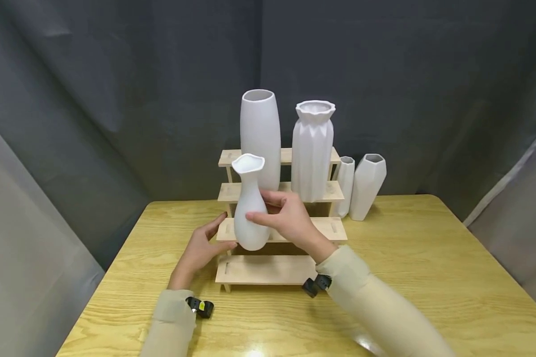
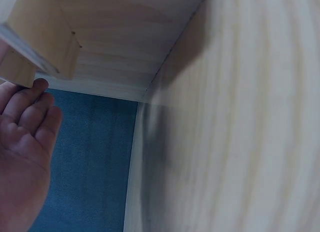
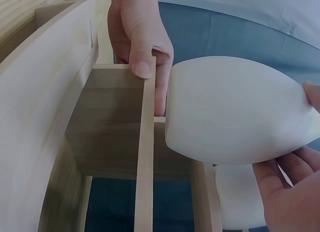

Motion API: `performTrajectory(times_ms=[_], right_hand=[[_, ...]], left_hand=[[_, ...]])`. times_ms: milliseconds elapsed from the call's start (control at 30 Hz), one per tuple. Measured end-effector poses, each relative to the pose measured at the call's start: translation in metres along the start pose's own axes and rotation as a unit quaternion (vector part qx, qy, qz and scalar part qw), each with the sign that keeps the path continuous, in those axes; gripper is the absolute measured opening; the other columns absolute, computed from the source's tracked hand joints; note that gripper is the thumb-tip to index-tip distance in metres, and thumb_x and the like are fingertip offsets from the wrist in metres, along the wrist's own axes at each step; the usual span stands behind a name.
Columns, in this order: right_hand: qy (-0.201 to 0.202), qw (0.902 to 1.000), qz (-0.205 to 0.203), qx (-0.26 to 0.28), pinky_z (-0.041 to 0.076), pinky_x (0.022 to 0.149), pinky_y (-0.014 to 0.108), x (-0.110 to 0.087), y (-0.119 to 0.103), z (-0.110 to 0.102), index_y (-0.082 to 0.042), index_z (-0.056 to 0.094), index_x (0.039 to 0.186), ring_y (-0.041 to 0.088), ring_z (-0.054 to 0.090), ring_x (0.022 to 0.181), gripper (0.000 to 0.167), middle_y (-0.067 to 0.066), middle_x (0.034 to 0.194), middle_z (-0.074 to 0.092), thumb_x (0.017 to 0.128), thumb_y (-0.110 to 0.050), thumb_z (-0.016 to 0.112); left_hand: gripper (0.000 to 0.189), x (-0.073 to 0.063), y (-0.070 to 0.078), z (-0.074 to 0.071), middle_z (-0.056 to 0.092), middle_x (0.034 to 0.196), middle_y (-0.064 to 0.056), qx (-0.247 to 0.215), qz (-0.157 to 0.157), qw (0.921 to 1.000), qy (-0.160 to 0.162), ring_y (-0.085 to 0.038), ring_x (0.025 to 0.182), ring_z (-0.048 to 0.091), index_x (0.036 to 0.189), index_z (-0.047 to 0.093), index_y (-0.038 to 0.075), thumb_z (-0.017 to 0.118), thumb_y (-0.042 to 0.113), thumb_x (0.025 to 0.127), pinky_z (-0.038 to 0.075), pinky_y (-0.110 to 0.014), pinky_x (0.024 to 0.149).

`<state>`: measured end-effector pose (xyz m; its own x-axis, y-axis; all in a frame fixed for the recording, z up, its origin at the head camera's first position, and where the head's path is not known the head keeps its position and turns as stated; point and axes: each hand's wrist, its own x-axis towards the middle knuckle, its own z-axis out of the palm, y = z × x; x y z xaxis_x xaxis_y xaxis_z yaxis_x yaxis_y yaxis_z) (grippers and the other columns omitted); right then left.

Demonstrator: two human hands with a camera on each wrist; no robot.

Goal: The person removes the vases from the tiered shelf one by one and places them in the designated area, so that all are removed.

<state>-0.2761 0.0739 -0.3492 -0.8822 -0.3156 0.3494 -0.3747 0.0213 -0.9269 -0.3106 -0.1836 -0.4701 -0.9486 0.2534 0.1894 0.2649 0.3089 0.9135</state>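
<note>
My right hand [image 1: 292, 220] holds a white vase [image 1: 247, 230] with a narrow neck and a wavy rim, thumb on the near side of its body. In the right wrist view, the base of this vase [image 3: 225, 109] hangs just above a board edge, apart from it as far as I can tell. My left hand [image 1: 198, 253] grips the left end of the stepped wooden stand [image 1: 268, 270]. Its thumb [image 3: 142, 67] lies against a board there; in the left wrist view its fingertips [image 2: 41, 83] touch the wood from behind.
A tall smooth vase [image 1: 260, 134] and a pleated vase [image 1: 312, 153] stand on the stand's upper tiers. Behind its right side, a slim vase [image 1: 346, 186] and a faceted vase [image 1: 367, 188] are on the wooden table [image 1: 406, 277]. Dark curtains [image 1: 183, 74] hang behind.
</note>
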Motion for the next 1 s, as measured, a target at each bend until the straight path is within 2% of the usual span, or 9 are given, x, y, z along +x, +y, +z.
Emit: performTrajectory(times_ms=[200,567,700,1000], right_hand=[[0.013,0.9999,0.005,-0.003,0.055,0.089,0.036,-0.004,-0.003,-0.006,-0.005,0.064,0.131,0.023,0.068,0.104,0.058,0.009,0.122,0.068,0.079,-0.017,0.085],[0.018,0.9998,0.011,0.003,0.055,0.089,0.036,-0.016,-0.007,-0.013,-0.001,0.064,0.13,0.025,0.068,0.105,0.055,0.011,0.122,0.068,0.08,-0.012,0.084],[0.026,0.9995,0.018,-0.005,0.055,0.088,0.035,-0.021,-0.009,-0.02,-0.001,0.064,0.13,0.025,0.068,0.104,0.056,0.011,0.121,0.068,0.08,-0.014,0.084],[0.037,0.9988,0.02,-0.025,0.056,0.088,0.034,-0.032,-0.008,-0.035,-0.002,0.065,0.13,0.024,0.068,0.104,0.057,0.011,0.122,0.067,0.078,-0.015,0.086]], left_hand=[[0.087,0.002,0.0,-0.002,0.037,0.153,0.012,0.001,0.011,0.9999,-0.002,-0.022,0.143,0.03,0.15,0.042,0.029,0.086,0.041,0.075,0.026,-0.048,0.115],[0.088,-0.001,0.002,0.0,0.038,0.153,0.011,0.003,0.004,1.0,0.001,-0.022,0.143,0.03,0.151,0.042,0.028,0.087,0.039,0.075,0.027,-0.046,0.115],[0.089,0.0,0.002,-0.001,0.038,0.152,0.012,0.006,0.004,1.0,0.0,-0.021,0.143,0.03,0.151,0.042,0.029,0.086,0.043,0.074,0.028,-0.045,0.115],[0.089,-0.001,0.001,-0.002,0.037,0.154,0.009,0.007,0.022,0.9997,-0.006,-0.023,0.143,0.03,0.152,0.041,0.024,0.085,0.042,0.076,0.026,-0.047,0.116]])
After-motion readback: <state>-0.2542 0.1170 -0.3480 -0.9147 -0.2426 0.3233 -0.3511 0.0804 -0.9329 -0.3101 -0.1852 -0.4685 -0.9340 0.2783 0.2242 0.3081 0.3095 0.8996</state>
